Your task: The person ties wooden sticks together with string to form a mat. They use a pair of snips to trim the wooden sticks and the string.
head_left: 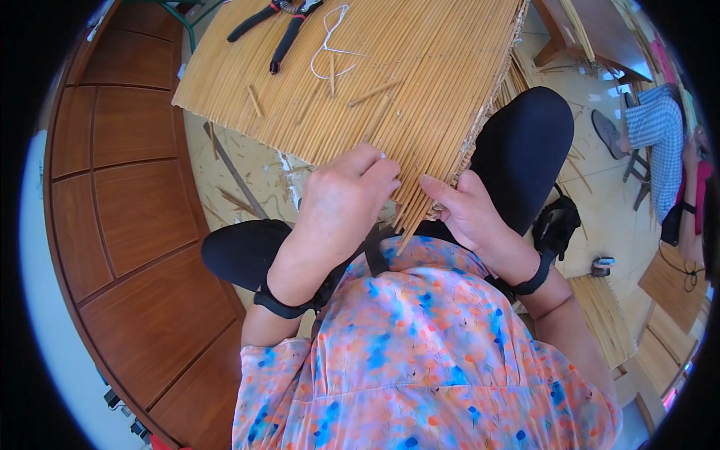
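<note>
A mat of thin bamboo strips (390, 67) lies across my lap and runs away from me. My left hand (345, 199) rests on its near edge with the fingers curled over the strip ends. My right hand (465, 210) holds the same edge from the right, thumb pointing at the loose strip ends (409, 217) between the two hands. Both wrists wear black bands. Black pliers (281, 22) and a loop of white cord (330, 45) lie on the far part of the mat, with a few short loose sticks (371, 94).
A brown wooden panelled wall (127, 202) curves along the left. Bamboo scraps litter the pale floor (240, 187). Another person in a checked shirt (660, 142) sits at the right. A second bamboo mat (607, 315) and a black bag (555, 225) lie by my right knee.
</note>
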Tool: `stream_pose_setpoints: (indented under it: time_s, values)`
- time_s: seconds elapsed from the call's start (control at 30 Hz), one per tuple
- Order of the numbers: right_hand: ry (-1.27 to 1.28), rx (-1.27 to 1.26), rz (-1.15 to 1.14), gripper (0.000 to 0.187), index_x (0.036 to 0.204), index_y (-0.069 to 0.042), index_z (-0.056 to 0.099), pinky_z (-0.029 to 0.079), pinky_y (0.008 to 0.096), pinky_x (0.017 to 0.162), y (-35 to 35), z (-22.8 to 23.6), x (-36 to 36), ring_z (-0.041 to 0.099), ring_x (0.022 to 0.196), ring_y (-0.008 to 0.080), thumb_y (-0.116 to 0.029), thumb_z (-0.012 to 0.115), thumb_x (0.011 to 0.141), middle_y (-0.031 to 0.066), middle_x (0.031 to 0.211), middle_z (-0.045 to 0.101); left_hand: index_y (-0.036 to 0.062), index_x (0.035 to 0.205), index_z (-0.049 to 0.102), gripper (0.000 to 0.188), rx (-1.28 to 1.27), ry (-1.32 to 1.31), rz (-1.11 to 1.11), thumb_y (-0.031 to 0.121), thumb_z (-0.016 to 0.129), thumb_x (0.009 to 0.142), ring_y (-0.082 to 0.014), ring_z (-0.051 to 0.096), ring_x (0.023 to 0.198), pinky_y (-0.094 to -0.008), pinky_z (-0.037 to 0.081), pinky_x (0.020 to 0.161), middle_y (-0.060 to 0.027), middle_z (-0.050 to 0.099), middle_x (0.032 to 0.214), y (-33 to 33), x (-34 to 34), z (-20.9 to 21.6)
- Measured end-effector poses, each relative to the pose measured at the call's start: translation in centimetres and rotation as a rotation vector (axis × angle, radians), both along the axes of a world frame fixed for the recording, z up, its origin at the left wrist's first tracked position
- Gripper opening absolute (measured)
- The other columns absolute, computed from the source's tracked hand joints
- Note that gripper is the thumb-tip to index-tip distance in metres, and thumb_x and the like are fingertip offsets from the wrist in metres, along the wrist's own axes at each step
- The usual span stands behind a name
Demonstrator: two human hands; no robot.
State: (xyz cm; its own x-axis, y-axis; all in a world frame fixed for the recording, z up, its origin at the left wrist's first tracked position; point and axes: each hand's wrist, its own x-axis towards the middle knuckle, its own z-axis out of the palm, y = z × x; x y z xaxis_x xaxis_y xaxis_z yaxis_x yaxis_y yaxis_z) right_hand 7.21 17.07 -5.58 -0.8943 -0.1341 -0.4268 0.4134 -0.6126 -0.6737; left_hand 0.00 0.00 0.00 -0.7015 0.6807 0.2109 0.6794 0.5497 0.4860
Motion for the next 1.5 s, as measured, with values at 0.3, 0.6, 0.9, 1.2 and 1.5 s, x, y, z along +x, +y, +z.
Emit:
stream_pose_setpoints:
  time_s: [0.3,0.6,0.9,1.2,1.5]
  values:
    - [-0.052,0.008,0.013,0.028,0.118,0.0,0.056,0.054,0.0271,0.071,0.4,-0.7,0.3,0.063,0.088,0.0129,-0.012,0.058,0.092,0.0064,0.105,0.064,0.0065,0.079,0.061,0.013,-0.128,0.189,-0.003,0.007,0.072,0.071,-0.0256,0.06,0.063,-0.034,0.049,0.053,-0.0062,0.056,0.073,1.0,0.5,-0.4]
    - [-0.003,-0.015,-0.002,0.03,0.121,0.001,0.054,0.055,0.0287,0.074,0.1,-0.1,0.1,0.064,0.091,0.0147,-0.011,0.056,0.093,0.0082,0.108,0.064,0.0067,0.088,0.065,0.014,-0.016,0.087,-0.061,0.007,0.066,0.073,-0.0249,0.061,0.064,-0.0333,0.049,0.053,-0.0079,0.058,0.078,-0.1,0.0,0.0]
    - [-0.03,-0.015,-0.023,0.03,0.121,0.002,0.054,0.056,0.031,0.077,0.1,-0.5,0.3,0.064,0.092,0.0166,-0.011,0.056,0.094,0.0092,0.108,0.063,0.0064,0.075,0.053,0.012,-0.308,0.319,-0.169,0.007,0.061,0.067,-0.0206,0.057,0.067,-0.0322,0.049,0.051,-0.0053,0.048,0.075,1.8,0.5,0.7]
    - [0.017,-0.007,-0.032,0.03,0.12,0.003,0.054,0.056,0.0329,0.078,-0.2,0.0,0.0,0.064,0.093,0.0178,-0.01,0.056,0.093,0.0099,0.108,0.063,0.006,0.08,0.054,0.018,-0.17,0.262,-0.018,0.002,0.065,0.066,-0.0247,0.059,0.07,-0.0344,0.051,0.055,-0.0084,0.052,0.078,0.7,0.6,-1.0]
    - [-0.014,0.02,0.027,0.032,0.123,0.004,0.049,0.057,0.0383,0.081,0.1,-0.5,0.0,0.063,0.099,0.0224,-0.009,0.053,0.094,0.0132,0.114,0.061,0.0029,0.091,0.063,0.026,-0.008,0.153,0.054,-0.008,0.061,0.068,-0.0276,0.059,0.079,-0.0362,0.049,0.066,-0.0115,0.056,0.088,-2.2,0.9,0.4]
